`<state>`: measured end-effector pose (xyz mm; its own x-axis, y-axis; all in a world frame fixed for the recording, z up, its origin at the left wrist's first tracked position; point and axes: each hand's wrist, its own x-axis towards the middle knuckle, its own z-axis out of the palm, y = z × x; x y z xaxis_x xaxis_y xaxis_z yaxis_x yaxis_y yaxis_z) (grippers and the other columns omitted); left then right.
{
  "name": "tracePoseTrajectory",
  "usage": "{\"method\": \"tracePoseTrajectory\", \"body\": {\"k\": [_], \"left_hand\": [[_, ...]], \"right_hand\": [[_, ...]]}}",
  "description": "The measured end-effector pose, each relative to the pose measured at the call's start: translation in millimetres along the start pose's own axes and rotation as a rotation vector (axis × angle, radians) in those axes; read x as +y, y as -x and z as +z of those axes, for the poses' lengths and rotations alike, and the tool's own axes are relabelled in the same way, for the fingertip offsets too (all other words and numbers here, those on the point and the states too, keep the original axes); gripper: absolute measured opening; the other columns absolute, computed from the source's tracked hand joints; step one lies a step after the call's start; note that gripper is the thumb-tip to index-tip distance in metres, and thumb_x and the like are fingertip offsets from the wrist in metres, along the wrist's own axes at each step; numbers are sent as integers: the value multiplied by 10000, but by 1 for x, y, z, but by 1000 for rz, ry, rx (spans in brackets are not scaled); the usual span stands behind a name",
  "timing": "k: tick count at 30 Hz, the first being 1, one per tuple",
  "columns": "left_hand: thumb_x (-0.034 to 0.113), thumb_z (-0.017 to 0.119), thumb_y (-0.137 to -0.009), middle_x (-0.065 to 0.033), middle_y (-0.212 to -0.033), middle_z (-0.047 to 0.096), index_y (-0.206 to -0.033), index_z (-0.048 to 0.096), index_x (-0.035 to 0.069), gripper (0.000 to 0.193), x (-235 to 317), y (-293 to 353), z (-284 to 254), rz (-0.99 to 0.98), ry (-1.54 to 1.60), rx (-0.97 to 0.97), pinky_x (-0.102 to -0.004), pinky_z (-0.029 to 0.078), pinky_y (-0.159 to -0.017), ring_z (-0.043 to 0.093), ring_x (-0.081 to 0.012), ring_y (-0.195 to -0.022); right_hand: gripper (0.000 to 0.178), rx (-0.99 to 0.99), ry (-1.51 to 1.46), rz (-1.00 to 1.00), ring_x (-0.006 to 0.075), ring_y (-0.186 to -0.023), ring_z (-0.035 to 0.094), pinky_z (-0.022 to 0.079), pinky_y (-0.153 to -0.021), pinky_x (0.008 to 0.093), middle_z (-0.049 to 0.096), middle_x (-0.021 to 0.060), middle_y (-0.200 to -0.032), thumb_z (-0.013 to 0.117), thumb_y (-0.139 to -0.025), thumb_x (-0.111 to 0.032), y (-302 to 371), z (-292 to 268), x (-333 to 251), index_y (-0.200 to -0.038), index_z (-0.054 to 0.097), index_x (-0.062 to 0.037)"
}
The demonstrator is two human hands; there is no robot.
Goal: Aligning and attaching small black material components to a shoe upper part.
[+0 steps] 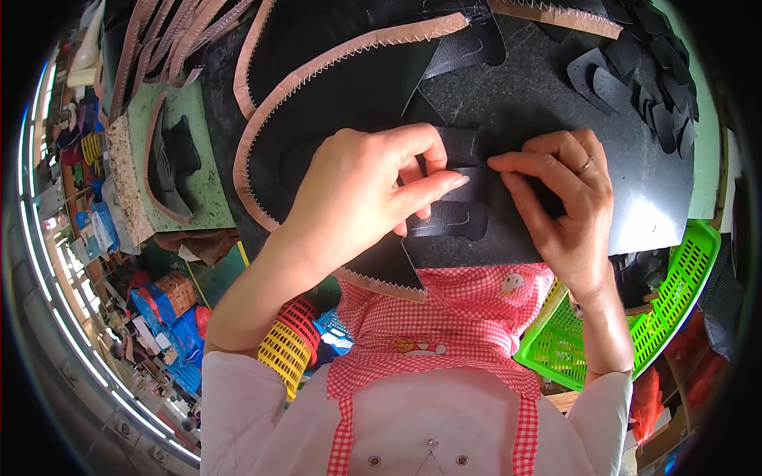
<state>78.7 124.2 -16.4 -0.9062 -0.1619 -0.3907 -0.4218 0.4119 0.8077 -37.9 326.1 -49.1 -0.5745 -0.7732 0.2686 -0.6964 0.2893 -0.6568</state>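
My left hand is closed, with its thumb and index finger close together over a small black leather-like piece. Facing it, my right hand wears a ring and has its thumb and index fingertips drawn together at that piece's right edge. Whatever lies between those right fingertips is too dark to make out. Below the left fingers, a black tab with a pale curved line lies on the dark work board. Under my left wrist runs a large black panel edged with a tan zigzag-stitched strip.
Small black cut pieces are heaped at the far right of the board. More tan-edged strips lie at the far left. A green basket stands below the board at right, a yellow basket below at left.
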Motion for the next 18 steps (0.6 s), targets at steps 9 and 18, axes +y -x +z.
{"method": "tracePoseTrajectory", "body": {"k": [9, 18], "left_hand": [[141, 819, -888, -27, -622, 650, -887, 618, 48, 222, -6, 5, 6, 164, -246, 147, -223, 469, -450, 629, -53, -531], [168, 914, -736, -52, -1025, 590, -1109, 605, 84, 492, -32, 28, -56, 213, -741, 626, -331, 502, -823, 568, -205, -953]], "right_hand": [[224, -21, 86, -3, 230, -866, 572, 442, -805, 365, 649, 3, -903, 848, -728, -134, -2, 5, -10, -916, 727, -132], [388, -76, 90, -96, 210, -844, 541, 421, -807, 363, 607, -19, -975, 770, -700, -56, 7, 13, -23, -1059, 789, -203]]}}
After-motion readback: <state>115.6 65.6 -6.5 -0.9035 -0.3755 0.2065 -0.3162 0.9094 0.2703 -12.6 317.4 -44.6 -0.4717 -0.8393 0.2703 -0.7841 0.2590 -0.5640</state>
